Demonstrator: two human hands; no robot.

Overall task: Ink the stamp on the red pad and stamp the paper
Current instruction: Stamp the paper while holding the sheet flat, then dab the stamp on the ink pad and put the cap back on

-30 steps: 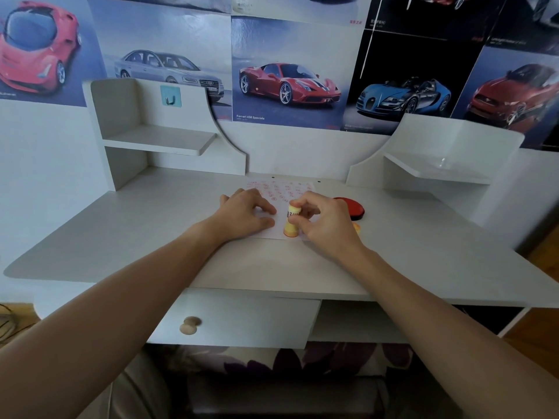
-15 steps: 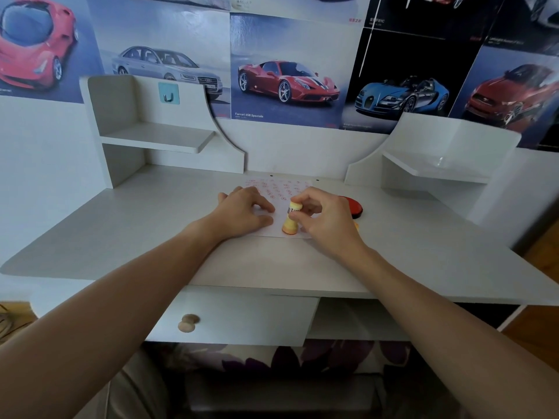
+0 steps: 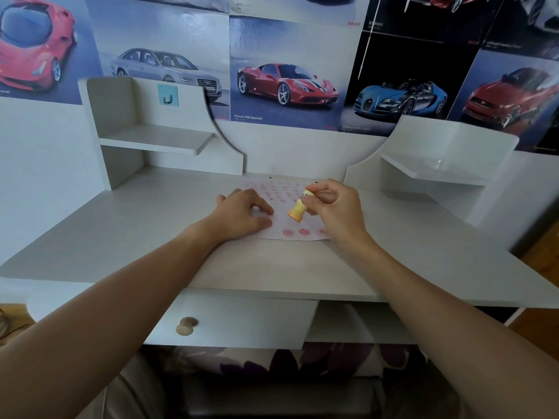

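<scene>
A white paper [image 3: 284,195] covered with several red round stamp marks lies on the white desk [image 3: 121,225]. My left hand [image 3: 242,213] rests flat on the paper's left part, fingers spread. My right hand [image 3: 335,207] pinches a small yellow-orange stamp [image 3: 298,208] by its top. The stamp is tilted and lifted a little above the paper, its base facing down-left. Fresh red marks show along the paper's near edge. The red ink pad is hidden behind my right hand.
White shelf units stand at the desk's back left [image 3: 151,137] and back right [image 3: 438,164]. A drawer with a wooden knob [image 3: 186,325] sits open slightly under the desk front. Car posters cover the wall behind.
The stamp was pressed upright on the paper's near edge; now my right hand has lifted and tilted it, moving up and back. My left hand stayed on the paper.
</scene>
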